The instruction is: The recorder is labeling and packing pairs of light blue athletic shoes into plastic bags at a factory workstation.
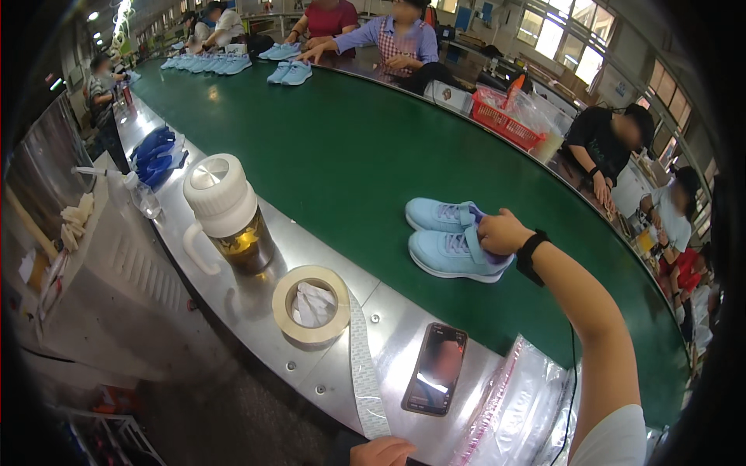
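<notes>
A pair of light-blue sneakers (451, 253) with lilac laces and white soles stands on the green conveyor belt (326, 155). My right hand (503, 231) reaches over their heel openings, fingers curled at the collar of a sneaker; the fingertips are partly hidden. At the lower edge, my left hand (382, 451) is closed beside the end of a printed label strip (364, 373). What it holds, if anything, is hidden. That strip runs along a wide cream roll (339, 320) with crumpled white paper in its core. A lit phone (436, 369) lies to the right of the strip.
On the metal ledge stand a lidded jug (247, 242) of amber liquid and blue gloves (155, 155). Clear plastic bags (513, 404) lie near right, a dark cable across them. More sneakers (291, 73) sit on the far belt. Several people work along the opposite side, near a red basket (503, 118).
</notes>
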The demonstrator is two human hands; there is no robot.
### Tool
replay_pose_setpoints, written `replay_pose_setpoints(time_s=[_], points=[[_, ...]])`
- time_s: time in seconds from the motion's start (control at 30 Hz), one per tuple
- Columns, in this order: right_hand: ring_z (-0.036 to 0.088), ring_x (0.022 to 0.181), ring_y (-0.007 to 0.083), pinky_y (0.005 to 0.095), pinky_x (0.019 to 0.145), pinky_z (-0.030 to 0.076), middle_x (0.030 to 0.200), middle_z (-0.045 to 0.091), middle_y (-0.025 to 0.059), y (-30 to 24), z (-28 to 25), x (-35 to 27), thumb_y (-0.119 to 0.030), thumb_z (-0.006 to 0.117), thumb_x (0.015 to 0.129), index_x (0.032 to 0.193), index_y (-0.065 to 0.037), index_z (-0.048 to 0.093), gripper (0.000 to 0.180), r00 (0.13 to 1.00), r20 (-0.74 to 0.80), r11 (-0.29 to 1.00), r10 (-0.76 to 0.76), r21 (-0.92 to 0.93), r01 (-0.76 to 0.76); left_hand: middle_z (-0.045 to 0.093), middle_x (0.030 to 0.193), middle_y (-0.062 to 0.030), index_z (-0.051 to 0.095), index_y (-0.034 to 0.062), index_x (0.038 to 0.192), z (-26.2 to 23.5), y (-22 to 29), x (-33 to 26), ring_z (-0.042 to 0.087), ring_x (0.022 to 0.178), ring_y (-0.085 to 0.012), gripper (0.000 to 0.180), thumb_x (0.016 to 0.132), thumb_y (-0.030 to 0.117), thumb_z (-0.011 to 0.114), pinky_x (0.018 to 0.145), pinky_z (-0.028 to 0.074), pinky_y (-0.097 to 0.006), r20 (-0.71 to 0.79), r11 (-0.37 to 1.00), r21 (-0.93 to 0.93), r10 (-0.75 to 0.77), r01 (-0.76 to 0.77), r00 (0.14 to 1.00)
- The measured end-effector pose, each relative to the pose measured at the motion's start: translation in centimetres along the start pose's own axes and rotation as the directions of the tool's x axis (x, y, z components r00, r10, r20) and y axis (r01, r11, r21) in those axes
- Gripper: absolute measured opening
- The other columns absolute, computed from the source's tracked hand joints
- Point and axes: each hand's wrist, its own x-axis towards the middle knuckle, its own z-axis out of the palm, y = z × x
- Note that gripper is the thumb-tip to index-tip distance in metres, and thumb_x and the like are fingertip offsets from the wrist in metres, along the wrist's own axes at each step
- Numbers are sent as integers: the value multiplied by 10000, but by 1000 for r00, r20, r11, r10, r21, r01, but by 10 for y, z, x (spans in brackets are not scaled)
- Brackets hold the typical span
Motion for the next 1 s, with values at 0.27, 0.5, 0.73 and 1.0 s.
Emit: replay_pose_setpoints(time_s=[0.27, 0.5, 0.73, 1.0], points=[[618, 762, 340, 435, 693, 495, 831, 625, 167, -30, 39, -49, -180, 548, 742, 968, -72, 578, 253, 987, -155, 997, -50, -70, 40, 624, 815, -123, 630, 55, 830, 2, 7, -3, 610, 711, -306, 84, 747, 56, 622, 616, 503, -364, -3, 999, 36, 22, -22, 1000], [607, 765, 330, 439, 667, 472, 801, 624, 116, -86, 9, -166, -165, 553, 723, 855, -105, 566, 146, 935, -312, 904, 170, 428, -22, 618, 1034, -99, 551, 8, 1100, -19, 35, 1, 608, 908, -206, 245, 870, 93, 551, 760, 490, -327, 276, 659, -553, -432, 509, 859], [593, 702, 330, 433, 593, 469, 755, 591, 126, -100, -28, -268, -145, 585, 698, 840, -85, 569, 155, 737, -641, 959, 216, 280, -38, 499, 1220, -145, 377, -3, 1289, 16, 66, 79, 494, 1129, -231, 471, 934, 285, 489, 937, 413, -364, 321, 568, -739, -174, 361, 931], [516, 606, 236, 360, 483, 408, 701, 471, 80, -162, -18, -359, -102, 618, 602, 733, -77, 555, 148, 620, -784, 1000, -14, -25, -10, 425, 1300, -114, 133, 199, 1437, 60, 76, 50, 423, 1211, -235, 867, 798, 579, 579, 996, 350, -419, 617, 104, -776, -73, 622, 783]])
